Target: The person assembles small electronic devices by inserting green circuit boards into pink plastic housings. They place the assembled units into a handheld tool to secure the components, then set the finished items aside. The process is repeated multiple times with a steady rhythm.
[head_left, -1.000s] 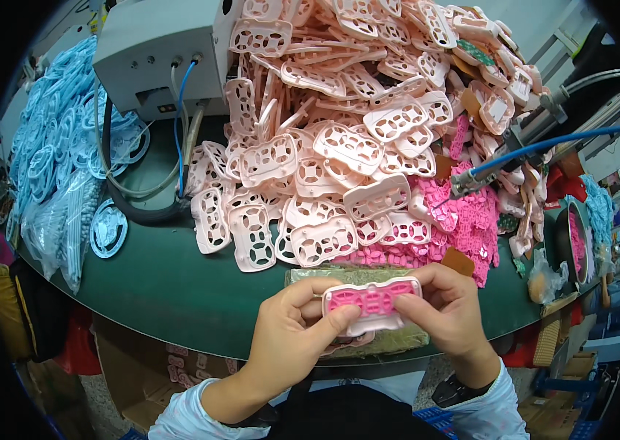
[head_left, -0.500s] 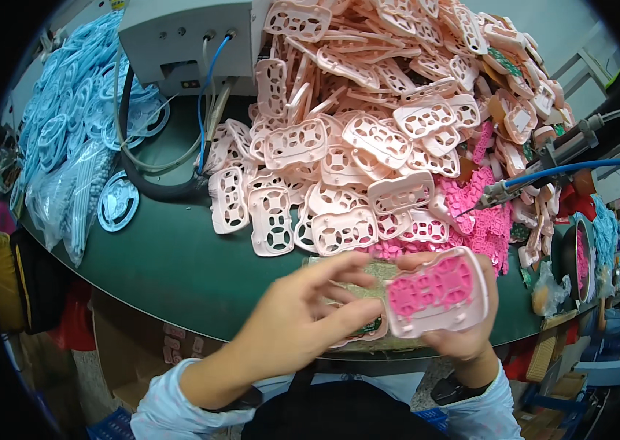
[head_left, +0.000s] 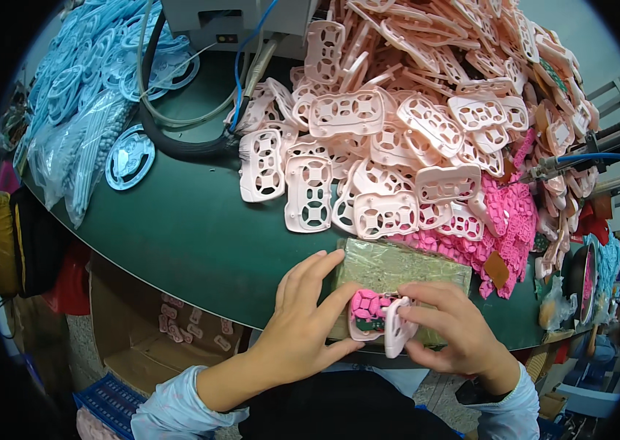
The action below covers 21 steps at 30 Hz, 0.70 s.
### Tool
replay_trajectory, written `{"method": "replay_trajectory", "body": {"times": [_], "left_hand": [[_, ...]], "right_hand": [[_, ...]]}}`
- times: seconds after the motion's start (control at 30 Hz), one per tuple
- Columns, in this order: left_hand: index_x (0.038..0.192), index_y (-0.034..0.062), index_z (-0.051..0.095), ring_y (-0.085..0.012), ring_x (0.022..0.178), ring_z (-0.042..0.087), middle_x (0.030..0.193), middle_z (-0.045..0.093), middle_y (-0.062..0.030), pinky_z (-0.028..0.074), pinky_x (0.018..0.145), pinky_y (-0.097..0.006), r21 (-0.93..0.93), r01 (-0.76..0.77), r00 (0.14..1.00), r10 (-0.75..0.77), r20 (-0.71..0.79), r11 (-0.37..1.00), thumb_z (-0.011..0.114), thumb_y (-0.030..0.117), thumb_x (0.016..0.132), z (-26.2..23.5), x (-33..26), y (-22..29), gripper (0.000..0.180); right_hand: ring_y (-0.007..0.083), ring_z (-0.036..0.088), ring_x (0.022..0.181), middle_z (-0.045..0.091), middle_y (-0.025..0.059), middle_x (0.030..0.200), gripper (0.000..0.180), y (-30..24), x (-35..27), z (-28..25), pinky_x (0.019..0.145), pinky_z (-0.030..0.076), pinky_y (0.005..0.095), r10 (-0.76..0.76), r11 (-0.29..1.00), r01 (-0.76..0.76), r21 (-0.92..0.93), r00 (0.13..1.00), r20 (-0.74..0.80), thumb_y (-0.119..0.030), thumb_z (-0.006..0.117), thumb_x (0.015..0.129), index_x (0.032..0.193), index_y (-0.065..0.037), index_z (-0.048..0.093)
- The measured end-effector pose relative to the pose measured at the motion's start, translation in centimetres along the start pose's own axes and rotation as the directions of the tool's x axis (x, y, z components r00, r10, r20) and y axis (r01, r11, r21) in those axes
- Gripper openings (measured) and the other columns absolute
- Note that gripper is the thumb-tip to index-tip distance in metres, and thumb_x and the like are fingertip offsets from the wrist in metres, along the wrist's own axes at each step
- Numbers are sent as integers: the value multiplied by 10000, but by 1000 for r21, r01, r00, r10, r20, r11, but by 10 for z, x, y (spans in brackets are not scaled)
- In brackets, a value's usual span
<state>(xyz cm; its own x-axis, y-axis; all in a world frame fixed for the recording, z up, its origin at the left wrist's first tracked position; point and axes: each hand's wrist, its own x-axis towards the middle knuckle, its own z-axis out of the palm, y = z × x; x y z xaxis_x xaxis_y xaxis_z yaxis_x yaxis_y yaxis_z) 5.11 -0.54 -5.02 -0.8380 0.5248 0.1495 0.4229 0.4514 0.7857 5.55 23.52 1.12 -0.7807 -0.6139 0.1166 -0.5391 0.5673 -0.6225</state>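
Note:
A pale pink shell point(head_left: 358, 336) with a hot pink button pad point(head_left: 367, 302) and a strip of green circuit board point(head_left: 372, 324) lies at the near edge of a wrapped block point(head_left: 405, 264). My left hand point(head_left: 299, 319) grips this shell's left side between thumb and forefinger, its other fingers spread near the block's corner. Pinched by my right hand point(head_left: 456, 326), a second pale pink shell point(head_left: 398, 328) stands tilted on edge against the right side of the first. Its inner face is mostly hidden.
Pale pink shells point(head_left: 387, 214) are heaped beyond the block, beside a pile of hot pink pads point(head_left: 508, 213). Light blue plastic parts point(head_left: 68, 81) cover the far left. A grey machine point(head_left: 237, 26) with hoses stands behind; a metal tool point(head_left: 544, 170) juts in from the right.
My right hand has turned the held shell on edge and brought it left to the other shell. My left hand has come down and closed on the lower shell. The view has shifted.

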Motion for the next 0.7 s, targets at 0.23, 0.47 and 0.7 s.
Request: {"method": "replay_trajectory", "body": {"times": [0.23,0.47,0.7], "left_hand": [[1240,76,545,-436,1324,289,1427,320,-220,262,1058,-528,-61,-4,1000,3,-18,998,821,218,649,-3,3,3,667],[1235,76,568,-440,1341,284,1414,355,-221,266,1074,-509,-195,-72,997,72,-6,978,803,176,679,-15,9,13,611],[1263,40,561,-329,1308,407,1428,372,-172,392,1039,-414,-552,-88,996,73,-49,829,720,54,782,-24,40,35,507]], "right_hand": [[335,583,1024,575,165,1164,515,-8,9,3,826,509,406,-2,990,9,-139,999,50,-57,751,662,1159,-66,613],[339,593,1002,573,171,1186,530,-7,6,7,824,512,401,-42,989,34,-141,998,-53,-36,756,634,1145,-72,623],[227,566,1119,500,213,1308,596,-5,10,7,938,486,368,288,666,19,746,915,-281,-17,696,800,1311,47,396]]}}
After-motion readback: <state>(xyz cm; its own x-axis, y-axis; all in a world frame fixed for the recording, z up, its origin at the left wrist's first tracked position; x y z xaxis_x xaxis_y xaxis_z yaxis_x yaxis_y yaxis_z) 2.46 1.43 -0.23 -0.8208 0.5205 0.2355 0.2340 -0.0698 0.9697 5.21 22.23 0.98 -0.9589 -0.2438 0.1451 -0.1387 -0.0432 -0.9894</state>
